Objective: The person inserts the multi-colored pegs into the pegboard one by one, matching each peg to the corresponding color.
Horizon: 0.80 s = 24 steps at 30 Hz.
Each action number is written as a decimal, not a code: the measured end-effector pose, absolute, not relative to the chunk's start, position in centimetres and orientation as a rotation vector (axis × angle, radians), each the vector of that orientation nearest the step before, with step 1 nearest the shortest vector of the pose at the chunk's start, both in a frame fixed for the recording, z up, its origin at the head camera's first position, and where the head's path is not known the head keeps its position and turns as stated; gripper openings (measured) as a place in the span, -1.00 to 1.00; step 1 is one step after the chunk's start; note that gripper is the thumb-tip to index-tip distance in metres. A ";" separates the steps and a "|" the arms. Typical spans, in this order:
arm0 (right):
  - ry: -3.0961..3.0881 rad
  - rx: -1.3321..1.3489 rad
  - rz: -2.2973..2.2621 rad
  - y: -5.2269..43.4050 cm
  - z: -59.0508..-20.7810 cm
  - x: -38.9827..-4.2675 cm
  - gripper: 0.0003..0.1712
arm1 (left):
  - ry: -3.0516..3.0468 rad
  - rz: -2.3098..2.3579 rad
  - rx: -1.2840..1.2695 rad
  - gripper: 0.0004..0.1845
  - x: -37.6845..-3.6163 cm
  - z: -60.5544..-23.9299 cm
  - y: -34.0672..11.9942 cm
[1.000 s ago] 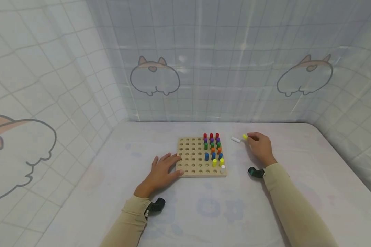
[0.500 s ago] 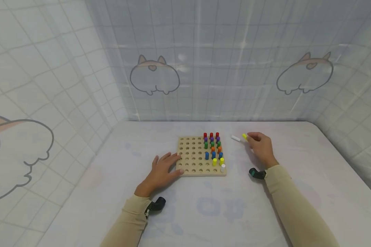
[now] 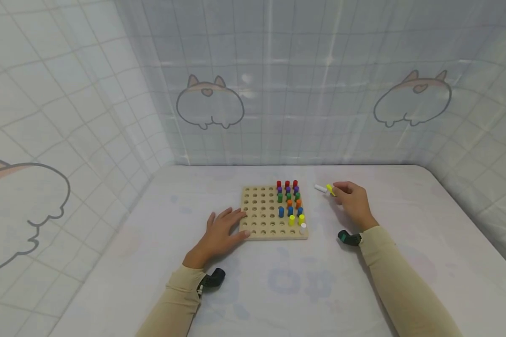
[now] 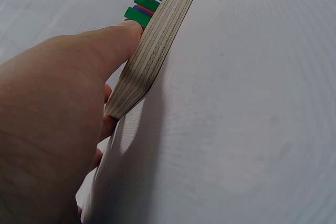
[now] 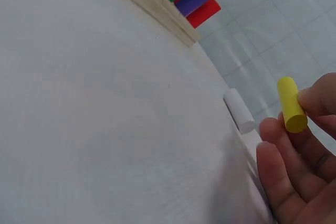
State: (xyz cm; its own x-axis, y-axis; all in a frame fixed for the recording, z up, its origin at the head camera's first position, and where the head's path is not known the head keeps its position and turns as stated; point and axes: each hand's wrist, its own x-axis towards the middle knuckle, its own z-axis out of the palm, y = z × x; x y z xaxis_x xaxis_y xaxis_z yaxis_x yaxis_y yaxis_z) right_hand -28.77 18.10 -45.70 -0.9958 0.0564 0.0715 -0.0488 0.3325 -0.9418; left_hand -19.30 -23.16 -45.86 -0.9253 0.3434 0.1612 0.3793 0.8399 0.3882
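Observation:
My right hand (image 3: 354, 203) pinches a yellow peg (image 5: 292, 106) between thumb and fingers, to the right of the wooden pegboard (image 3: 257, 228). Close to its fingertips a white peg (image 3: 320, 188) lies on the table. My left hand (image 3: 221, 236) rests at the board's left side, its fingertips on the left edge and its thumb at the front left corner; the left wrist view shows the thumb (image 4: 110, 45) against the board's layered edge. Red, purple, green, orange, blue and yellow pegs stand in rows on the board's right part, with one white peg (image 3: 303, 228) at the front right corner.
A white patterned cloth (image 3: 286, 299) covers the table. Behind it and along both sides hang curtains (image 3: 312, 131) with a grid and cartoon animals. Each wrist carries a black camera mount, such as the right one (image 3: 349, 238). Open holes fill the board's left part.
My right hand has shifted slightly left, and the yellow peg in its fingers has turned, now pointing more steeply. My left hand stays at the board.

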 end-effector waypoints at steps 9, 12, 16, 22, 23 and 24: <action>-2.367 -0.061 2.018 17.6 -45.5 -28.3 -0.57 | -2.932 -0.646 -0.591 -0.29 -19.2 -45.7 -23.2; -2.341 -0.054 2.097 17.4 -45.4 -28.2 -0.56 | -2.931 -0.658 -0.586 -0.29 -19.2 -45.5 -23.2; -2.388 -0.019 2.092 17.2 -45.3 -27.9 -0.57 | -2.944 -0.661 -0.578 -0.28 -19.2 -45.6 -23.3; -2.459 -0.014 2.056 16.5 -45.2 -27.3 -0.58 | -2.945 -0.660 -0.584 -0.28 -19.3 -45.8 -23.3; -2.461 -0.017 2.064 16.4 -45.2 -27.2 -0.58 | -2.946 -0.661 -0.584 -0.28 -19.3 -45.7 -23.3; -2.458 -0.017 2.080 16.3 -45.2 -27.2 -0.58 | -2.947 -0.664 -0.585 -0.27 -19.3 -45.7 -23.3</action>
